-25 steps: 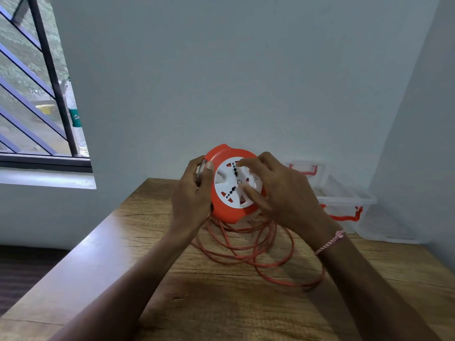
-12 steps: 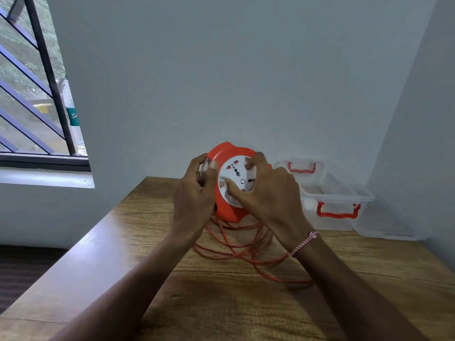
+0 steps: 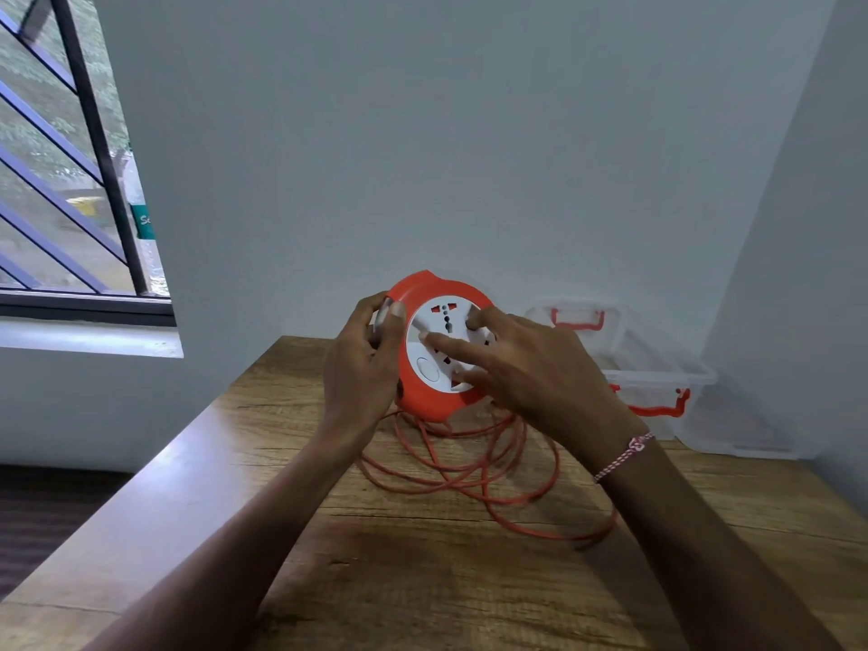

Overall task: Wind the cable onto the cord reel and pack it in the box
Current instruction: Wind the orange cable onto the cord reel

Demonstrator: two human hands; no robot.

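Fingers (image 3: 451,343): on the right hand (image 3: 530,373) they are lying spread and fairly straight on the reel (image 3: 434,331), pressing its white face.
Left hand (image 3: 361,368): it is gripping the reel's left edge, thumb on the front rim.
Cable (image 3: 469,476): it is lying in loose, somewhat blurred loops on the table (image 3: 422,580) under the reel, apparently mostly unwound.
Box (image 3: 657,368): it is waiting behind the right hand.
Risk: the crossing loops may be tangling and jamming the winding.
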